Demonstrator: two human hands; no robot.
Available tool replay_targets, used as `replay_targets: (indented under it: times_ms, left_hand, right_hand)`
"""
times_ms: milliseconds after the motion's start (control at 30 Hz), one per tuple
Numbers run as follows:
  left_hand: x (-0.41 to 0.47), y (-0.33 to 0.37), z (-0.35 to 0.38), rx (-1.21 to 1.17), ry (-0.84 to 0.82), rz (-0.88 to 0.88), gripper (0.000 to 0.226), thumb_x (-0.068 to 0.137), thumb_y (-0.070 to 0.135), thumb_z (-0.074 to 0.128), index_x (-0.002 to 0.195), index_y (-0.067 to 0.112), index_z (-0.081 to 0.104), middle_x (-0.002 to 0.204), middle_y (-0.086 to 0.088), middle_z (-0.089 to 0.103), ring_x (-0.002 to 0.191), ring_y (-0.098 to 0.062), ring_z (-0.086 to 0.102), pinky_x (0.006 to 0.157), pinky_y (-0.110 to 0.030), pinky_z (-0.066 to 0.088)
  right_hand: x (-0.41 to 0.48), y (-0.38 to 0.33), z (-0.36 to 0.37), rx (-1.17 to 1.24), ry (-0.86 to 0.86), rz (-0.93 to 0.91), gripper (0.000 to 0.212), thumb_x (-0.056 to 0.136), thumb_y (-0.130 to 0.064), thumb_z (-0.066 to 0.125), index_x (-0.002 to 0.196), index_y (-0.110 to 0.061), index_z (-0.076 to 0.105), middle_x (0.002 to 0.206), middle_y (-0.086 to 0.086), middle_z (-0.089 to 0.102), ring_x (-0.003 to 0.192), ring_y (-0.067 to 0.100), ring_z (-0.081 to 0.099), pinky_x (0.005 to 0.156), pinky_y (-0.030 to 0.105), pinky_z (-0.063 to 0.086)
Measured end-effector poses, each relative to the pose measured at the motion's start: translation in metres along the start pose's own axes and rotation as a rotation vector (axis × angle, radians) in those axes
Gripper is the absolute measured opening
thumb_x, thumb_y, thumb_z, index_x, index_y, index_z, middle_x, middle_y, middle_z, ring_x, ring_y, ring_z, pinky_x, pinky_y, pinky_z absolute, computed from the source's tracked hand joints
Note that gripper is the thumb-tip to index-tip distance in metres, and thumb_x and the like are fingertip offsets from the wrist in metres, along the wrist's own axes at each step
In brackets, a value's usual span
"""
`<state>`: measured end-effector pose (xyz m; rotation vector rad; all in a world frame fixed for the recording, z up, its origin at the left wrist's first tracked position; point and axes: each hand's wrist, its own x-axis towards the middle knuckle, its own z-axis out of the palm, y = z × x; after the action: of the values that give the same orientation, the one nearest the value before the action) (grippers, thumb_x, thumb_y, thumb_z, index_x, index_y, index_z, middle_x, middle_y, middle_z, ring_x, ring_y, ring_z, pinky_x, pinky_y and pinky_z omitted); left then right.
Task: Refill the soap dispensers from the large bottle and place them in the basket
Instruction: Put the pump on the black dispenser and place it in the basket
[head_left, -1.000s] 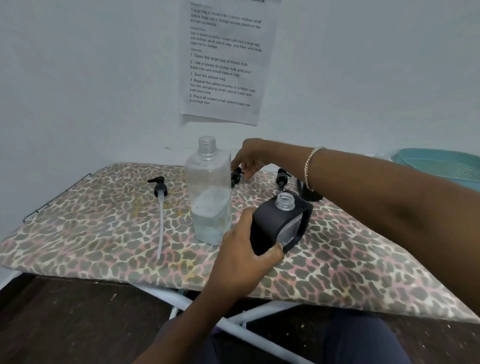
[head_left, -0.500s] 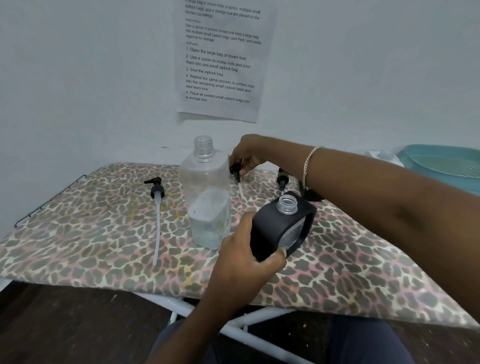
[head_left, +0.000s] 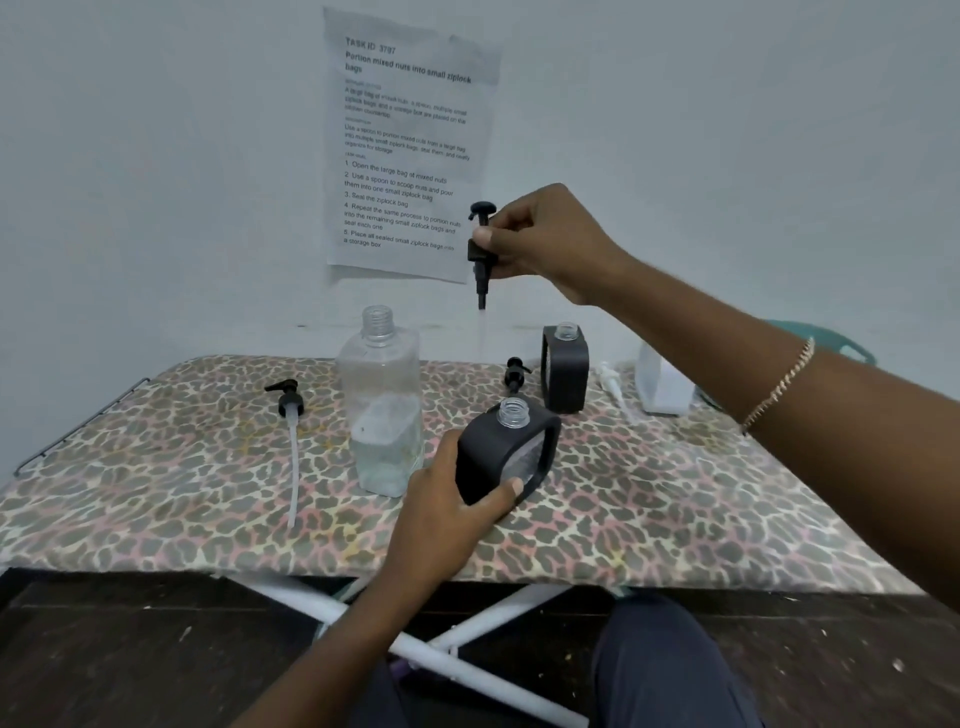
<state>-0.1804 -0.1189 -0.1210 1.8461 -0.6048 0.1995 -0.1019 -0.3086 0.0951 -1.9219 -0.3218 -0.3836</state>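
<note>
Pump (head_left: 481, 275) now high, pinched in right hand (head_left: 545, 244); left hand (head_left: 447, 514) tight around open-necked dispenser (head_left: 493, 452) beside part-full large bottle (head_left: 384, 410).

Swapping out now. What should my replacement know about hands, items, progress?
Left hand grips the near black dispenser, neck open.
Right hand holds a black pump in the air.
Large bottle stands uncapped, low on liquid.
Done: both black dispensers opened; fill levels unclear.
Left: fit pumps on it and the rear black dispenser, check white dispenser, move all to the basket, mostly hidden behind the right arm.
</note>
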Motion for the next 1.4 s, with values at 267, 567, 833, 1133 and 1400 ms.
replay_targets:
  times_ms: [267, 567, 833, 1133, 1400]
  left_hand:
    - [-0.006, 0.003, 0.003, 0.033, 0.031, 0.019, 0.049, 0.084, 0.061, 0.075, 0.124, 0.042, 0.056, 0.107, 0.029, 0.071, 0.091, 0.002, 0.072, 0.072, -0.027, 0.06]
    - [-0.006, 0.002, 0.004, 0.039, 0.018, 0.013, 0.057, 0.082, 0.066, 0.075, 0.128, 0.037, 0.057, 0.105, 0.025, 0.072, 0.081, -0.004, 0.075, 0.071, -0.04, 0.063]
    - [-0.003, 0.002, 0.005, 0.064, 0.045, 0.037, 0.054, 0.083, 0.066, 0.075, 0.127, 0.042, 0.055, 0.108, 0.031, 0.07, 0.092, 0.005, 0.071, 0.072, -0.022, 0.058]
    - [-0.004, -0.003, 0.005, 0.074, 0.052, 0.047, 0.051, 0.084, 0.063, 0.076, 0.126, 0.042, 0.055, 0.105, 0.028, 0.071, 0.091, 0.003, 0.071, 0.07, -0.018, 0.055]
    - [-0.003, -0.005, 0.006, 0.065, 0.049, 0.047, 0.058, 0.083, 0.064, 0.076, 0.129, 0.034, 0.057, 0.102, 0.018, 0.074, 0.093, 0.002, 0.071, 0.072, -0.02, 0.057]
  right_hand:
    - [-0.07, -0.001, -0.02, -0.027, 0.176, -0.13, 0.006, 0.098, -0.007, 0.072, 0.094, -0.006, 0.077, 0.084, 0.003, 0.082, 0.087, 0.02, 0.081, 0.082, 0.033, 0.065]
    - [-0.098, 0.009, -0.006, -0.074, 0.188, -0.124, 0.008, 0.096, -0.009, 0.075, 0.104, -0.007, 0.078, 0.093, 0.003, 0.082, 0.087, 0.012, 0.08, 0.084, 0.029, 0.065]
    - [-0.119, 0.038, 0.014, -0.144, 0.191, -0.092, 0.006, 0.094, -0.017, 0.078, 0.098, -0.021, 0.078, 0.091, -0.012, 0.081, 0.084, 0.003, 0.078, 0.073, 0.022, 0.063]
    - [-0.134, 0.062, 0.029, -0.154, 0.182, -0.085, 0.012, 0.093, -0.019, 0.079, 0.097, -0.03, 0.078, 0.09, -0.022, 0.078, 0.092, -0.002, 0.075, 0.086, 0.015, 0.055]
    - [-0.144, 0.077, 0.036, -0.137, 0.181, -0.076, 0.01, 0.092, -0.017, 0.08, 0.1, -0.023, 0.08, 0.09, -0.019, 0.079, 0.089, -0.005, 0.073, 0.08, 0.009, 0.049]
